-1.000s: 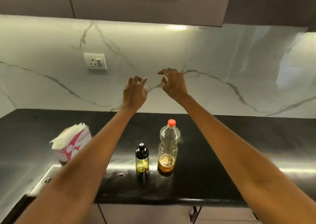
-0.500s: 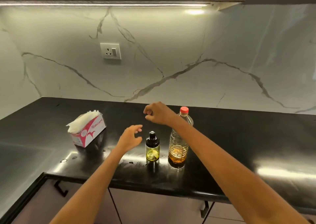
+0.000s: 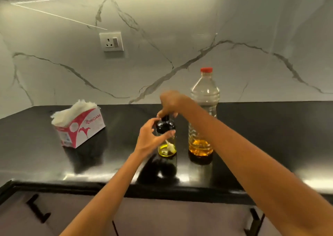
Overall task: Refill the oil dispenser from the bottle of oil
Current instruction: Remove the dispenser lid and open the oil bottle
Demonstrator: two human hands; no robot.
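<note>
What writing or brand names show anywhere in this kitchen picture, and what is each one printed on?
"ORIGAMI": in red letters on the white and red tissue box, beside a red bird-like logo.
Small print on the near left end of that box: too small and blurred to read.
Oil bottle with the red cap: no label visible.
Oil dispenser: no lettering visible.
Wall socket: no readable marking.

I can read one word only: "ORIGAMI", in red letters on the white and red side of the tissue box near the worktop's left edge. Smaller print on the box's near end is too blurred for me.
</note>
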